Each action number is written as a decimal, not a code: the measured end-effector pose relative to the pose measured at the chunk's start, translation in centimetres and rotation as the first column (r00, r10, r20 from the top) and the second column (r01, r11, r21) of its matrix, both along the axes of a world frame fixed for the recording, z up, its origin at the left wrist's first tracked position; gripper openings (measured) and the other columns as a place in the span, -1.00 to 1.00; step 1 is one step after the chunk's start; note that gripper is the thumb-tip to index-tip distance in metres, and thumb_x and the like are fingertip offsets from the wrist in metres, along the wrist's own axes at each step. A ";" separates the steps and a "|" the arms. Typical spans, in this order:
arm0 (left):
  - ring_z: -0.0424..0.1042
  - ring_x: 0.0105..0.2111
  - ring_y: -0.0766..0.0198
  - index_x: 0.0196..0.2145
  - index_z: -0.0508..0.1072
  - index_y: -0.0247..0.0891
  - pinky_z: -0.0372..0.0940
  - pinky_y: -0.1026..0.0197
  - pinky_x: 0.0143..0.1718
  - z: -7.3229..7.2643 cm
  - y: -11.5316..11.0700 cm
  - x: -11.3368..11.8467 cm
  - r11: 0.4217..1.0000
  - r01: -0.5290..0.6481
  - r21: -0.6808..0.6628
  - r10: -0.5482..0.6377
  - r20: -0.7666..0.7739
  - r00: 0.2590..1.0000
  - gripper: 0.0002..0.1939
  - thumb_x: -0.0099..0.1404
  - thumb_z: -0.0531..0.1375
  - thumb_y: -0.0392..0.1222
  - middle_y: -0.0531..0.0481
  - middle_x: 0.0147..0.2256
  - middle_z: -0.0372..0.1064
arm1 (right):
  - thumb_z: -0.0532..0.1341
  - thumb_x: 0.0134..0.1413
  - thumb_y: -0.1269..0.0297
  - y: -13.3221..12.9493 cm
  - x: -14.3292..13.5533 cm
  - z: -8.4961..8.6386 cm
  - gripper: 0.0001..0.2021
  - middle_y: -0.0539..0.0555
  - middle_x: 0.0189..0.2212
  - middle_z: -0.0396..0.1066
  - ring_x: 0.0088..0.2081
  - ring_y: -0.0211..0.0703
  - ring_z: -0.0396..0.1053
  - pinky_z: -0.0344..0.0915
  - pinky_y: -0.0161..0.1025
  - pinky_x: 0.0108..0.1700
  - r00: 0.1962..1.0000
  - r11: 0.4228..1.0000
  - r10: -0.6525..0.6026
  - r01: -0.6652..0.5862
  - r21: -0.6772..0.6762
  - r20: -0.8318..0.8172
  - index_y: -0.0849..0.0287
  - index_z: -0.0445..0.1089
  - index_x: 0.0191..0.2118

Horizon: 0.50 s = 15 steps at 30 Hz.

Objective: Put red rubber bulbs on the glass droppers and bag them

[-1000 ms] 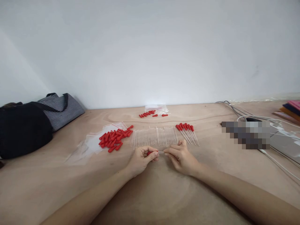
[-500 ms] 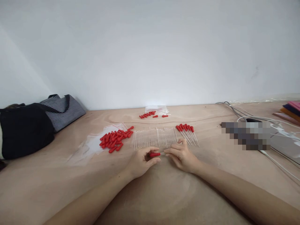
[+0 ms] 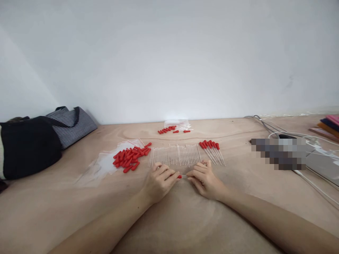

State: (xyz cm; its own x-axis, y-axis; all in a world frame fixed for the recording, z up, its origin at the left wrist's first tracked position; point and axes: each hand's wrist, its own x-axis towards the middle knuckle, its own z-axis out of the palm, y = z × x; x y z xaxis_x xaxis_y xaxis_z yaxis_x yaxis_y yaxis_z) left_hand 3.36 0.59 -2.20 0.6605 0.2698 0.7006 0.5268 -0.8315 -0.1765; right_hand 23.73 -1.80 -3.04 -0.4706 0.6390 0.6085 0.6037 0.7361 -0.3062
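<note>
Bulb (image 3: 179,176) pinched by closed left hand (image 3: 160,181), tube (image 3: 184,176) by closed right hand (image 3: 208,180). Few droppers (image 3: 217,146) capped; tube row (image 3: 178,154) uncapped, bulb pile (image 3: 128,155) loose.

Glass tubes (image 3: 173,155) between loose bulbs (image 3: 127,158) and bulb-topped tubes (image 3: 213,152).

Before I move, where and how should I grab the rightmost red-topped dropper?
Probably by its red bulb, from above and the right: it lies flat, the other droppers crowd its left, and the bulb is thicker than the slender tube.
</note>
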 end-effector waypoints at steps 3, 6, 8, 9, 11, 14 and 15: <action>0.31 -0.48 0.35 -0.36 0.43 -0.25 0.04 0.17 -0.31 0.2 -0.2 0.0 1.000 0.009 -0.019 -0.009 0.021 1.000 -0.94 0.20 0.14 -0.30 0.10 -0.50 0.43 | 0.02 0.07 0.43 -0.1 -0.1 0.0 -0.84 0.00 -0.52 0.34 -0.42 -0.27 0.21 -0.08 -0.21 -0.25 1.000 1.000 0.003 -0.002 0.017 -0.002 0.21 0.33 -0.37; 0.33 -0.46 0.34 -0.39 0.43 -0.23 0.05 0.17 -0.28 0.3 -0.3 0.1 0.993 -0.001 -0.116 0.002 0.016 1.000 -0.91 0.22 0.12 -0.28 0.10 -0.49 0.44 | 0.01 0.07 0.44 0.0 -0.2 -0.1 -0.84 0.00 -0.51 0.35 -0.42 -0.27 0.22 -0.08 -0.21 -0.25 1.000 1.000 0.006 -0.007 0.020 0.007 0.20 0.33 -0.37; 0.34 -0.43 0.33 -0.40 0.43 -0.22 0.04 0.16 -0.25 0.4 -0.3 0.1 0.982 -0.018 -0.186 0.018 -0.001 1.000 -0.89 0.22 0.10 -0.27 0.09 -0.47 0.45 | 0.01 0.08 0.44 0.1 -0.2 -0.1 -0.84 0.00 -0.50 0.36 -0.41 -0.27 0.22 -0.08 -0.20 -0.24 1.000 1.000 0.008 -0.009 0.016 0.009 0.20 0.33 -0.37; 0.35 -0.42 0.33 -0.40 0.43 -0.22 0.04 0.16 -0.23 0.5 -0.3 0.2 0.977 -0.025 -0.211 0.024 -0.008 1.000 -0.89 0.23 0.10 -0.27 0.08 -0.46 0.45 | 0.01 0.08 0.43 0.2 -0.2 -0.2 -0.84 0.00 -0.50 0.36 -0.41 -0.27 0.22 -0.08 -0.20 -0.23 1.000 1.000 0.010 -0.010 0.014 0.008 0.20 0.33 -0.37; 0.35 -0.42 0.31 -0.40 0.43 -0.21 0.03 0.15 -0.22 0.5 -0.3 0.2 0.970 -0.031 -0.241 0.029 -0.012 1.000 -0.88 0.23 0.09 -0.27 0.08 -0.46 0.45 | 0.01 0.07 0.43 0.3 -0.3 -0.3 -0.84 0.00 -0.50 0.36 -0.40 -0.27 0.22 -0.08 -0.20 -0.23 1.000 1.000 0.012 -0.012 0.013 0.008 0.20 0.33 -0.37; 0.35 -0.42 0.31 -0.40 0.42 -0.22 0.03 0.15 -0.22 0.6 -0.3 0.2 0.964 -0.025 -0.266 0.022 -0.014 1.000 -0.87 0.23 0.08 -0.26 0.08 -0.47 0.45 | 0.01 0.08 0.43 0.3 -0.3 -0.3 -0.84 0.01 -0.50 0.36 -0.41 -0.27 0.21 -0.07 -0.19 -0.22 1.000 1.000 0.020 -0.020 0.013 0.005 0.20 0.33 -0.38; 0.35 -0.43 0.31 -0.40 0.42 -0.22 0.03 0.15 -0.22 0.6 -0.3 0.2 0.962 -0.023 -0.274 0.019 -0.015 1.000 -0.87 0.23 0.08 -0.26 0.08 -0.47 0.45 | 0.01 0.08 0.44 0.3 -0.3 -0.2 -0.84 0.01 -0.50 0.36 -0.41 -0.27 0.21 -0.07 -0.19 -0.22 1.000 1.000 0.022 -0.022 0.010 0.002 0.20 0.33 -0.38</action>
